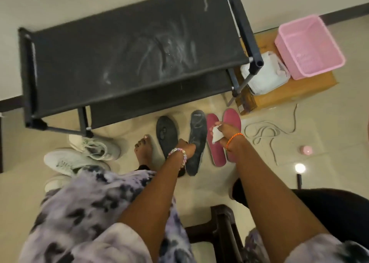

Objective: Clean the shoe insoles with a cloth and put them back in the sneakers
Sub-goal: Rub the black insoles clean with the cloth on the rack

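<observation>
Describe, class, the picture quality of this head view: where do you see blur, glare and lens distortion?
Head view: soft overall, with motion blur smearing the dark rack and the white sneakers; a bright glare spot on the floor tiles at right; wide-angle distortion bends the rack's edges and stretches both forearms; left hand on a grey insole and right hand holding the cloth stay legible.

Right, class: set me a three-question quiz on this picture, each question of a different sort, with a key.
1. True or false: the left hand grips a pink insole.
2. Which does the right hand hold? A) lace B) cloth C) basket
3. Fill in: the pink basket stands on a ___ box.

Key
1. False: it grips a dark insole.
2. B
3. cardboard
</observation>
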